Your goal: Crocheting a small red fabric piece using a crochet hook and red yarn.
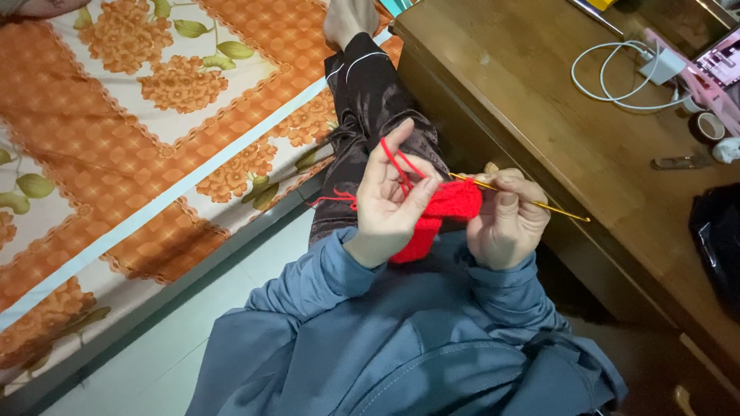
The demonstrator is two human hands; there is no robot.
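Bedspread (116,154): orange floral, far left, floor strip beside it.
Left hand (389,204): fingers closed on the red crochet piece (443,212), red yarn (397,166) looped over the forefinger.
Crochet piece: between both hands, above the lap.
Right hand (505,219): clenched round the gold crochet hook (532,202).
Hook axis: tip left into the red work, handle slanting down-right over the desk edge.
Wooden desk (555,139): just right of the hands, white cable (609,77) well apart; open room mainly leftward.

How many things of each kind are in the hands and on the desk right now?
Crochet hook: 1
Red crochet piece: 1
Red yarn strand: 1
White cable: 1
White charger: 1
Tape roll: 1
Black bag: 1
Total: 7
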